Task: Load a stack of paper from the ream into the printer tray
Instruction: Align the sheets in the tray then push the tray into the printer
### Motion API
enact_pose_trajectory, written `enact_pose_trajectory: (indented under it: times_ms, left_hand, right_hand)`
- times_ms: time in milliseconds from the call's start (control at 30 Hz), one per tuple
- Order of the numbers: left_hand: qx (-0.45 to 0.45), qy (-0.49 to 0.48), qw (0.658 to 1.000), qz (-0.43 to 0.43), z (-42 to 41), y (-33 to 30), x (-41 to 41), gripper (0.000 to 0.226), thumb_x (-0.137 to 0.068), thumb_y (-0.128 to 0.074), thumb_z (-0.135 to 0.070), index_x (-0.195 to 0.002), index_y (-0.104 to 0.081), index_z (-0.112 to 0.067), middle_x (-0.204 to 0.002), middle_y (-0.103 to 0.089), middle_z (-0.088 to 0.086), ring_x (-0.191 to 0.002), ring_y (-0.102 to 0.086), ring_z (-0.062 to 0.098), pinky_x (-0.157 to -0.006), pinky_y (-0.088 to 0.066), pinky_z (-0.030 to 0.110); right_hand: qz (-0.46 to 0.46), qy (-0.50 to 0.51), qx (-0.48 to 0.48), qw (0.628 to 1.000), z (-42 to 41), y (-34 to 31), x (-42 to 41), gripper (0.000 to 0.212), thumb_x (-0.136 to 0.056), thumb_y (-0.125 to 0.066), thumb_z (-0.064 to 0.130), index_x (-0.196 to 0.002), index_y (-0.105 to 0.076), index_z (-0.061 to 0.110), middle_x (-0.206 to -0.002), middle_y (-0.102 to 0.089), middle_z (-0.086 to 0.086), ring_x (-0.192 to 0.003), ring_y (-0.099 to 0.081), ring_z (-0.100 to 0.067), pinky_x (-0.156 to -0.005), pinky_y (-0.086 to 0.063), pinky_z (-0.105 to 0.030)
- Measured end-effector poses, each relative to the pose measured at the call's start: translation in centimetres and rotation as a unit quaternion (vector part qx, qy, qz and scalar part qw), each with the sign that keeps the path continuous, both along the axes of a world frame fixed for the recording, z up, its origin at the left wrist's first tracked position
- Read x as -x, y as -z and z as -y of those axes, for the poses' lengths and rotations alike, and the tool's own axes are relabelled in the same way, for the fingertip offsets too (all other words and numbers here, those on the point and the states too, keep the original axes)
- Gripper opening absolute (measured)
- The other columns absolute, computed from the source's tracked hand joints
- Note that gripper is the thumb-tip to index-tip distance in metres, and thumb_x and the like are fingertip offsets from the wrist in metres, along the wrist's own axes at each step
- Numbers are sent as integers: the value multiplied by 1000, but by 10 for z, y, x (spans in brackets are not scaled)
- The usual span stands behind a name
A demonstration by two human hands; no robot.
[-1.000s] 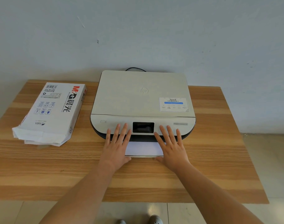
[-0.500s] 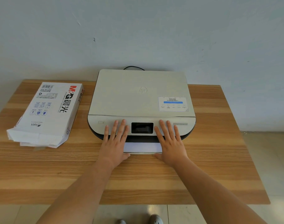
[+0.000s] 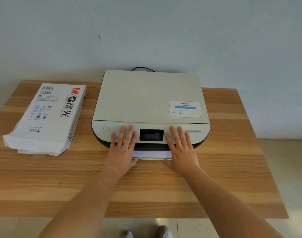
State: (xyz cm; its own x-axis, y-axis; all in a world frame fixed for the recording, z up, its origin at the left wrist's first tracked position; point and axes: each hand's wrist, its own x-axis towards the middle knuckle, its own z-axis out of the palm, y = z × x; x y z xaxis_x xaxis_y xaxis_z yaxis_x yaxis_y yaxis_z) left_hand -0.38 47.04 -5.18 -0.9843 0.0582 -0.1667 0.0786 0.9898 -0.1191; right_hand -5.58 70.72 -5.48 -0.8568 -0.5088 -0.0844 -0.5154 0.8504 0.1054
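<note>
A cream flatbed printer (image 3: 146, 98) sits at the middle back of the wooden table. White paper (image 3: 152, 154) in the tray pokes out a little below the printer's front. My left hand (image 3: 123, 148) and my right hand (image 3: 180, 148) lie flat on either side of it, fingers spread up onto the front panel beside the dark screen (image 3: 151, 135), thumbs at the tray's front edge. An opened white paper ream (image 3: 47, 117) lies to the left, its near end torn open with sheets showing.
The wooden table (image 3: 232, 169) runs from the wall to a near edge above a tiled floor. A black cable (image 3: 142, 68) loops behind the printer. Two shoes (image 3: 146, 233) show on the floor at the bottom.
Both hands have slid forward toward the printer, and the tray with the paper has gone further in, leaving less white paper showing.
</note>
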Motion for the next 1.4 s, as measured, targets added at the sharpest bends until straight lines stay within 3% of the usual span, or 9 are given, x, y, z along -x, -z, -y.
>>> enact_pose_trajectory:
  times_ms: [233, 467, 700, 867, 1067, 1400]
  left_hand:
    - [-4, 0, 1000, -11, 0, 4, 2, 111, -79, -66, -50, -147, 12, -10, -154, 30, 13, -141, 26, 36, -115, -6, 61]
    - [-7, -8, 999, -33, 0, 9, 3, 105, -83, -61, -51, -145, 14, -12, -155, 29, 10, -144, 17, 35, -115, -6, 61]
    - [-3, -13, 999, -46, -2, 11, 6, 97, -84, -60, -50, -149, 1, -12, -156, 20, 10, -145, 10, 34, -114, -9, 61]
    - [0, -19, 998, -57, -4, 14, 6, 101, -80, -66, -48, -146, 2, -11, -157, 12, 11, -144, 4, 35, -114, -9, 61]
    - [-4, -23, 997, -72, -4, 17, 8, 101, -79, -67, -49, -145, 0, -11, -156, 10, 11, -143, 1, 35, -113, -11, 61]
    - [21, -32, 999, -34, -10, 16, 11, 92, -89, -51, -51, -146, 8, -11, -152, 28, 14, -143, 12, 38, -112, -2, 63]
  right_hand:
    - [-3, 6, -16, 1000, 3, 3, -1, 108, -78, -65, 55, -153, 0, 13, -159, 17, -16, -145, 16, -38, -118, -7, -58]
    - [-21, 12, 9, 1000, 2, 9, 0, 99, -81, -65, 51, -153, -7, 16, -158, 19, -11, -147, 10, -35, -119, -6, -55]
    - [-44, 15, 12, 999, 3, 14, 1, 96, -82, -64, 48, -153, -7, 17, -157, 24, -10, -147, 7, -35, -118, -6, -54]
    - [-62, 18, 18, 998, 3, 18, 3, 93, -79, -68, 46, -150, -17, 16, -159, 2, -12, -147, -5, -36, -116, -10, -55]
    - [-83, 16, 29, 996, 6, 22, 5, 93, -77, -70, 45, -149, -18, 17, -158, -2, -13, -145, -7, -36, -115, -11, -56]
    - [-87, 23, 20, 996, 9, 30, 9, 91, -75, -72, 44, -145, -22, 16, -157, -1, -14, -143, -9, -38, -114, -10, -58]
